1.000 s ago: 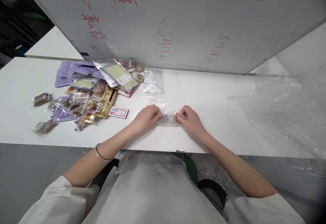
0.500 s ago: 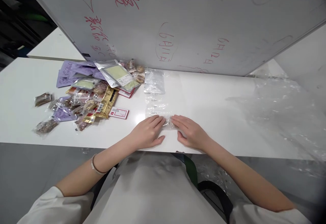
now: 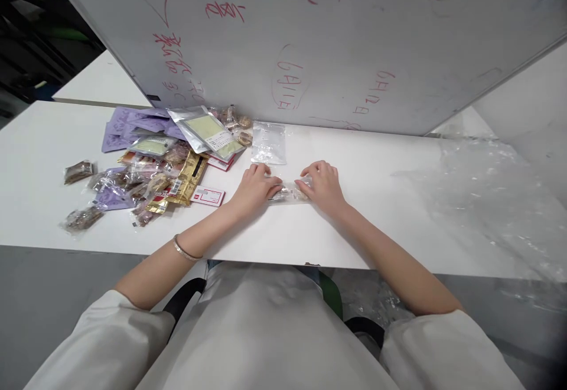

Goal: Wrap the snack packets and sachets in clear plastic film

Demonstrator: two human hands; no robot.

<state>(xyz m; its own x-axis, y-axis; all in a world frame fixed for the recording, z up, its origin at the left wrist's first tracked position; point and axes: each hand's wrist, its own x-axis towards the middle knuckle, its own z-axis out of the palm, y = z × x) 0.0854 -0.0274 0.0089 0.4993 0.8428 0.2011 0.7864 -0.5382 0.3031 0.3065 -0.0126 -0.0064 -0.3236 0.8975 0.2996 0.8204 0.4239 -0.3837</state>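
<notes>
A strip of clear plastic wrap runs from its flat far end point(image 3: 269, 143) toward me, and its near end is a crinkled roll point(image 3: 289, 191). Whatever lies inside the roll is too blurred to name. My left hand point(image 3: 256, 190) grips the left end of the roll with bent fingers, thumb on the near side. On the right end, my right hand point(image 3: 324, 188) holds it the same way, fingers curled over the far side. Both hands rest low over the white table point(image 3: 376, 224).
Left of my hands lies a pile of purple pouches point(image 3: 128, 127), a silver pouch with a green panel point(image 3: 210, 133), gold packets point(image 3: 190, 177) and a red-and-white card box point(image 3: 207, 195). Clear plastic sheeting point(image 3: 500, 201) covers the right end. A whiteboard point(image 3: 332, 53) stands behind.
Both hands have moved away from me along the strip, taking the roll with them. Their flat fingers are now bent around it, and less of the strip lies flat.
</notes>
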